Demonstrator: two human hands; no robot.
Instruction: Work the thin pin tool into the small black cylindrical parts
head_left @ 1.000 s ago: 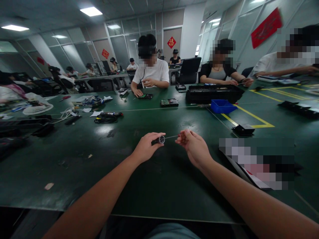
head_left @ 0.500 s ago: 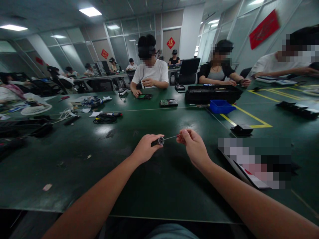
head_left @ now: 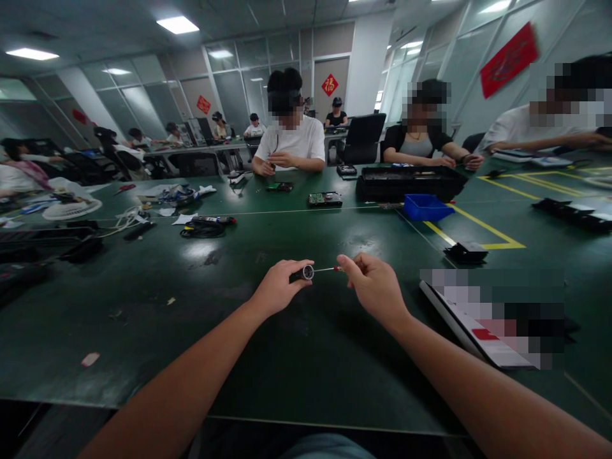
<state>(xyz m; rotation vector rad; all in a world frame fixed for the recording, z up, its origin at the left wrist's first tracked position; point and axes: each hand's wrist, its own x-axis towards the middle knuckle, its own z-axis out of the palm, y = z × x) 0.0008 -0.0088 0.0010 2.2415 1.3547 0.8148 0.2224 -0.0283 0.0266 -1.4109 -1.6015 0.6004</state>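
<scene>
My left hand (head_left: 280, 285) grips a small black cylinder with a round silver end (head_left: 306, 273), held just above the dark green table (head_left: 296, 357). My right hand (head_left: 375, 287) pinches a thin screwdriver with a red handle (head_left: 329, 269). Its metal shaft points left, and the tip meets the silver end of the cylinder. Both hands hover over the table's middle, a short gap between them.
A blue bin (head_left: 425, 206) and a long black tray (head_left: 410, 180) lie across the table. A small black part (head_left: 466, 252) sits by yellow floor-tape lines. A flat white-edged item (head_left: 482, 325) lies at right. Cables (head_left: 203, 226) and circuit boards (head_left: 325, 199) lie further off. Several people sit around.
My right hand has lowered a little and drawn closer to the left, so the exposed shaft is shorter. The left hand stays put. The person opposite has lifted both hands to the chest.
</scene>
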